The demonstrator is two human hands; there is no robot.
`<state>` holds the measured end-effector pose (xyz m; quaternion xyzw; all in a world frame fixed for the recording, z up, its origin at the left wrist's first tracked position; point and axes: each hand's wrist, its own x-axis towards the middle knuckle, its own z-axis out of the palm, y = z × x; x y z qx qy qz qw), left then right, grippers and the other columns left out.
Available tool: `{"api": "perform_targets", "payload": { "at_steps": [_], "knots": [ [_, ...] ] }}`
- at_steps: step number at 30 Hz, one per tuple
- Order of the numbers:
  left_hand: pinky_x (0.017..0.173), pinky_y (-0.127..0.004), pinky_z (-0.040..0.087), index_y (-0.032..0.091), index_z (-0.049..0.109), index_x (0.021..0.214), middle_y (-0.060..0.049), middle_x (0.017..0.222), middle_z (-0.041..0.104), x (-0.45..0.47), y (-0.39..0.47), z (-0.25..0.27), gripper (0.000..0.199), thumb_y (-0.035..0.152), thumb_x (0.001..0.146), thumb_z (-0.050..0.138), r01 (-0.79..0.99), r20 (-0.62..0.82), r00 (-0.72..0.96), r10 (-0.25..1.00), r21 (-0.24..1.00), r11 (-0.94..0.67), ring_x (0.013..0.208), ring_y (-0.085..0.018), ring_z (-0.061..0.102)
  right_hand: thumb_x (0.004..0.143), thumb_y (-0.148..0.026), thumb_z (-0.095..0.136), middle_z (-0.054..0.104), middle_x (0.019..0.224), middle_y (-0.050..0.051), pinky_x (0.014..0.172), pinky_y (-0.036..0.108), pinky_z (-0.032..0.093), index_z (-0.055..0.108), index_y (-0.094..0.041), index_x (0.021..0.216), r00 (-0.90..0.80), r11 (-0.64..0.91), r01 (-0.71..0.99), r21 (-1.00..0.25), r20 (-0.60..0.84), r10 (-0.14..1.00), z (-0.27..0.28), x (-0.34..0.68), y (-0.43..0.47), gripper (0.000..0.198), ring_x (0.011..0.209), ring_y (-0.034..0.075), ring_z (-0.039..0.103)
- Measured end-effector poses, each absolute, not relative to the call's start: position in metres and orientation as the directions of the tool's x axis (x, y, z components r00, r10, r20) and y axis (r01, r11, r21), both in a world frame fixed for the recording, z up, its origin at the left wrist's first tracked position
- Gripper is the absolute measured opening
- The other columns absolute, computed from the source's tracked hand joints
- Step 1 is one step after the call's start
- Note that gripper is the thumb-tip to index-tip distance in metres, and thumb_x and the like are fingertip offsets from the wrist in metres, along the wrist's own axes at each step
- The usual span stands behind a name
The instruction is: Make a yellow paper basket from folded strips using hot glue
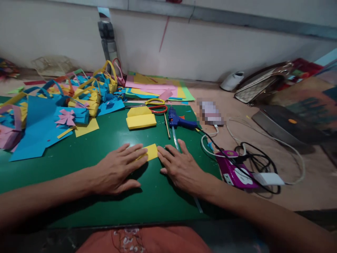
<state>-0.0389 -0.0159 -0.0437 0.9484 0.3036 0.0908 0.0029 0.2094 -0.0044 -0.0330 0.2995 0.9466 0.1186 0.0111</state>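
A small yellow paper piece (152,152) lies on the green board (105,211) between my hands. My left hand (121,168) rests with its fingers stretched over the paper's left part. At the paper's right edge are the fingertips of my right hand (181,168), fingers spread and bent a little. Beyond the hands sits a folded yellow paper form (141,118). A blue glue gun (180,119) lies to its right, with a clear glue stick (175,138) below it. Scissors (156,106) with yellow and red handles and a thin wooden stick (167,125) are close by.
Several small paper baskets (86,96) crowd the left, beside a large blue paper sheet (39,126). Coloured sheets (158,86) are stacked at the back. On the right are a purple power strip (235,170), tangled cables (259,154), a blurred-out phone (210,111) and a handbag (259,84).
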Motion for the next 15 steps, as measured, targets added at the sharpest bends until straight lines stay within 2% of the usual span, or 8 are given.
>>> {"api": "perform_targets", "payload": {
  "at_steps": [2, 5, 6, 8, 10, 15],
  "knots": [
    [0.106, -0.052, 0.024, 0.015, 0.025, 0.140, -0.013, 0.145, 0.031, -0.029, -0.005, -0.050, 0.070, 0.058, 0.085, 0.036, 0.525, 0.090, 0.836, 0.542, 0.157, -0.836, 0.136, -0.029, 0.022, 0.088, -0.033, 0.047, 0.058, 0.118, 0.012, 0.098, 0.054, 0.020, 0.057, -0.012, 0.111, -0.811, 0.792, 0.577, 0.201, 0.030, 0.584, -0.026, 0.207, 0.000, 0.033, 0.104, 0.026, 0.048],
    [0.109, -0.054, 0.014, 0.014, 0.012, 0.144, -0.013, 0.149, 0.019, -0.027, 0.005, -0.056, 0.077, 0.061, 0.086, 0.031, 0.495, 0.022, 0.859, 0.511, 0.216, -0.841, 0.138, -0.029, 0.013, 0.090, -0.031, 0.044, 0.066, 0.091, 0.007, 0.092, 0.047, 0.027, 0.063, -0.016, 0.087, -0.736, 0.733, 0.664, 0.150, -0.043, 0.675, -0.010, 0.206, 0.011, 0.025, 0.088, 0.022, 0.055],
    [0.109, -0.054, 0.011, 0.014, 0.009, 0.144, -0.013, 0.150, 0.016, -0.028, 0.006, -0.056, 0.078, 0.061, 0.086, 0.030, 0.489, 0.009, 0.864, 0.503, 0.224, -0.843, 0.138, -0.029, 0.012, 0.091, -0.029, 0.041, 0.066, 0.086, 0.007, 0.086, 0.041, 0.032, 0.062, -0.015, 0.085, -0.682, 0.682, 0.716, 0.148, -0.060, 0.729, -0.003, 0.206, 0.017, 0.026, 0.083, 0.020, 0.057],
    [0.110, -0.053, 0.009, 0.016, 0.008, 0.144, -0.011, 0.150, 0.014, -0.033, 0.006, -0.055, 0.078, 0.061, 0.085, 0.030, 0.470, -0.009, 0.876, 0.481, 0.237, -0.850, 0.139, -0.029, 0.010, 0.091, -0.027, 0.040, 0.066, 0.088, 0.009, 0.072, 0.033, 0.036, 0.060, -0.014, 0.096, -0.542, 0.537, 0.821, 0.196, -0.031, 0.840, 0.007, 0.203, 0.033, 0.024, 0.081, 0.020, 0.059],
    [0.110, -0.053, 0.010, 0.017, 0.008, 0.144, -0.010, 0.150, 0.014, -0.036, 0.005, -0.053, 0.077, 0.061, 0.086, 0.030, 0.451, -0.016, 0.887, 0.462, 0.248, -0.857, 0.139, -0.029, 0.010, 0.090, -0.028, 0.042, 0.066, 0.094, 0.011, 0.062, 0.029, 0.034, 0.057, -0.014, 0.105, -0.452, 0.442, 0.867, 0.228, -0.011, 0.892, 0.011, 0.198, 0.051, 0.025, 0.082, 0.021, 0.060],
    [0.109, -0.054, 0.016, 0.018, 0.016, 0.143, -0.010, 0.149, 0.019, -0.039, 0.004, -0.052, 0.066, 0.053, 0.089, 0.030, 0.428, 0.013, 0.897, 0.443, 0.236, -0.873, 0.138, -0.028, 0.014, 0.088, -0.024, 0.041, 0.067, 0.094, 0.014, 0.059, 0.029, 0.035, 0.055, -0.013, 0.108, -0.389, 0.377, 0.888, 0.263, -0.006, 0.921, -0.002, 0.181, 0.081, 0.027, 0.081, 0.026, 0.063]
  ]
}}
